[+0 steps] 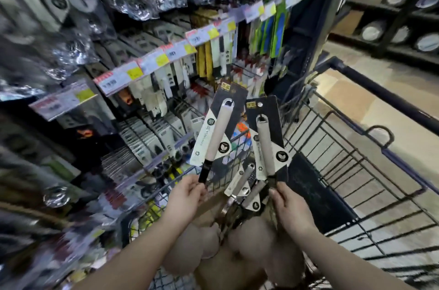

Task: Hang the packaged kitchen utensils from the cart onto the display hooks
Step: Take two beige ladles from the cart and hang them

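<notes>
- Packaged utensil [219,133]: your left hand [187,191] pinches its black lower end, card raised over the cart [380,91].
- Second packaged utensil [268,140]: your right hand [288,206] pinches its bottom, just beside the first.

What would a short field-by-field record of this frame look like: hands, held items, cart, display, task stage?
left hand: left hand grips the lower end of a packaged utensil, card end up
right hand: right hand grips a second packaged utensil, card end up
cart: wire cart below the hands, more packaged utensils inside
display: hanging packages under price tags, to the left
task stage: both held over the cart, neither hung yet
</notes>
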{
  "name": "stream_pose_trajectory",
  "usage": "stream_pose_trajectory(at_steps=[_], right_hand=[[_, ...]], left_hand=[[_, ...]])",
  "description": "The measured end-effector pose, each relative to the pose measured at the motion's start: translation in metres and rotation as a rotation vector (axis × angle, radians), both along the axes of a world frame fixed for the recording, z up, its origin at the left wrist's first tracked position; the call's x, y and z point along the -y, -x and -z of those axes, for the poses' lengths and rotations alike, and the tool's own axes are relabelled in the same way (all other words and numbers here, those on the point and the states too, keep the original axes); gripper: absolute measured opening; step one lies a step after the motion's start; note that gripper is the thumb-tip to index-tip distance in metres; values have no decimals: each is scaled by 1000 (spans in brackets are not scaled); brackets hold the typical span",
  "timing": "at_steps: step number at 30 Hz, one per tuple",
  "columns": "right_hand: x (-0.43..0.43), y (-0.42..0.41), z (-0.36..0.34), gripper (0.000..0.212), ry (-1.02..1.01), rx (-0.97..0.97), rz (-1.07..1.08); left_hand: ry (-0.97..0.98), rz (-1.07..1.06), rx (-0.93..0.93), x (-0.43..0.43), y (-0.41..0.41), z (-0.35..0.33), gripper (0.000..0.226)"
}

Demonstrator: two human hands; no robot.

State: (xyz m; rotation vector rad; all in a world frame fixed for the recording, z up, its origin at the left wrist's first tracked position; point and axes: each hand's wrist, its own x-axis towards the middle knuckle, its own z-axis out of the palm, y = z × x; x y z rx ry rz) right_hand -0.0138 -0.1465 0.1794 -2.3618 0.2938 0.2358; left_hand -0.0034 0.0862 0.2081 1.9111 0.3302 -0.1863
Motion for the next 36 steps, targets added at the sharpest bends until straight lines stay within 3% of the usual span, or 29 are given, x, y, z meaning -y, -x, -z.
stream_pose_trajectory(at_steps=[5,12,15,18,24,28,33,36], right_hand=[[-17,-3,-7,28,167,25,-81],[-41,-5,-46,19,13,206,-49],[-57,-3,-68,18,140,234,-162],[-78,10,-90,31,222,320,-172],[-152,73,-142,41,-160,350,-205],[-213,125,-173,20,-337,430,-311],[-307,215,-219,37,-478,484,-481],[-357,270,-251,39,-556,523,-608]], left_hand=[[7,-85,-13,-17,13,-13,27],[11,-166,77,-47,41,-40,25],[26,-232,122,-62,62,-58,25],[63,-292,167,-85,93,-73,25],[49,-401,270,-126,189,-115,31],[92,-485,329,-158,261,-138,30],[133,-660,434,-220,364,-169,10],[94,-752,486,-258,425,-192,10]])
